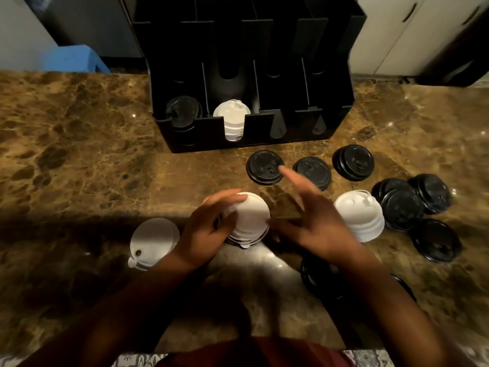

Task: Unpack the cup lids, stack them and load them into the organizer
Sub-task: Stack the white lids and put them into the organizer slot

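Note:
My left hand grips a stack of white lids held on its side above the counter. My right hand hovers just right of that stack, fingers spread and empty. A second white stack stands to the right, and a single white lid lies at the left. The black organizer stands behind, with black lids in its leftmost slot and white lids in the slot beside it. Several black lids lie loose in front of and right of it.
The brown marble counter stretches to the left. More black lids crowd the right side, and some lie partly hidden under my right forearm. A blue object sits beyond the counter's far left edge.

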Demonstrator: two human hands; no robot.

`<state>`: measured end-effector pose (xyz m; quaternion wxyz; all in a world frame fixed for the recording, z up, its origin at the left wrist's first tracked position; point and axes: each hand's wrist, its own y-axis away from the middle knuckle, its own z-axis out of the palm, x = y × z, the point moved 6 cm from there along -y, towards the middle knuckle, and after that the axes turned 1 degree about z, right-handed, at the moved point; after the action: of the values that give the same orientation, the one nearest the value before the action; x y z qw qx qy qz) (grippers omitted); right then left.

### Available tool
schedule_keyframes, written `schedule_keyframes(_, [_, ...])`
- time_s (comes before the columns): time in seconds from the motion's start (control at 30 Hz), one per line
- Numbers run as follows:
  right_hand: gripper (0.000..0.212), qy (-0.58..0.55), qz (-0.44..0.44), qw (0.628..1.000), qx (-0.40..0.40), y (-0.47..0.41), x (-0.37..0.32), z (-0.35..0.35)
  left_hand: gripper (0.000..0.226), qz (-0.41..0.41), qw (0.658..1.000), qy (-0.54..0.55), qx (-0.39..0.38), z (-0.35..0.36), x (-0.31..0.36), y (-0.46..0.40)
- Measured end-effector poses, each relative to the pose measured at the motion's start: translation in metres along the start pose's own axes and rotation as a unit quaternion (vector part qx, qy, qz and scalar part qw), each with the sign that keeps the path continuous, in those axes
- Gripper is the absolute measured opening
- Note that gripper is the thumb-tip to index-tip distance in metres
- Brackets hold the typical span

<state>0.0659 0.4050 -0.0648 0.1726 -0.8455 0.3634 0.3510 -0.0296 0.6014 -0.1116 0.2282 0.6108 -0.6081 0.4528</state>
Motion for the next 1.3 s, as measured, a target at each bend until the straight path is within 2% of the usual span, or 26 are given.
schedule_keyframes(0.07, [0.076,0.054,0.003,0.993,0.105,0.014,0.007,-0.030,0.030,-0.004,1.000,-0.010,0.020,-0.004,-0.001,0.001])
schedule_keyframes(0.13, [0.072,0.110,0.022,0.980,0.165,0.030,0.023,-0.053,0.033,-0.002,1.000,-0.023,0.021,-0.005,0.000,0.000])
schedule_keyframes(0.3, [0.074,0.198,0.145,0.957,0.153,0.066,0.072,-0.069,0.049,-0.030,0.999,-0.019,-0.002,0.002,0.005,-0.001])
schedule_keyframes(0.43, [0.081,0.217,0.168,0.949,0.155,0.082,0.081,-0.071,0.053,-0.036,0.999,-0.018,-0.027,0.006,0.004,0.000])
schedule_keyframes(0.57, [0.079,0.234,0.161,0.946,0.159,0.087,0.083,-0.066,0.049,-0.042,0.999,-0.013,-0.030,0.011,0.004,0.001])
schedule_keyframes(0.8, [0.079,0.201,0.189,0.951,0.142,0.082,0.087,-0.049,0.051,-0.056,0.998,0.020,-0.035,0.008,-0.005,0.001])
schedule_keyframes(0.93, [0.073,0.176,0.155,0.960,0.155,0.074,0.078,-0.050,0.055,-0.052,0.998,-0.016,-0.025,0.003,-0.002,0.001])
schedule_keyframes(1.07, [0.073,0.147,0.117,0.973,0.131,0.058,0.075,-0.045,0.054,-0.050,0.998,-0.026,-0.022,0.000,0.000,0.003])
schedule_keyframes(1.2, [0.073,0.043,0.076,0.985,0.151,0.049,0.072,-0.042,0.053,-0.042,0.998,-0.021,-0.029,-0.001,0.004,0.001])
schedule_keyframes(1.3, [0.076,-0.012,0.066,0.989,0.133,0.044,0.068,-0.034,0.054,-0.035,0.998,-0.025,-0.038,-0.003,0.006,-0.001])
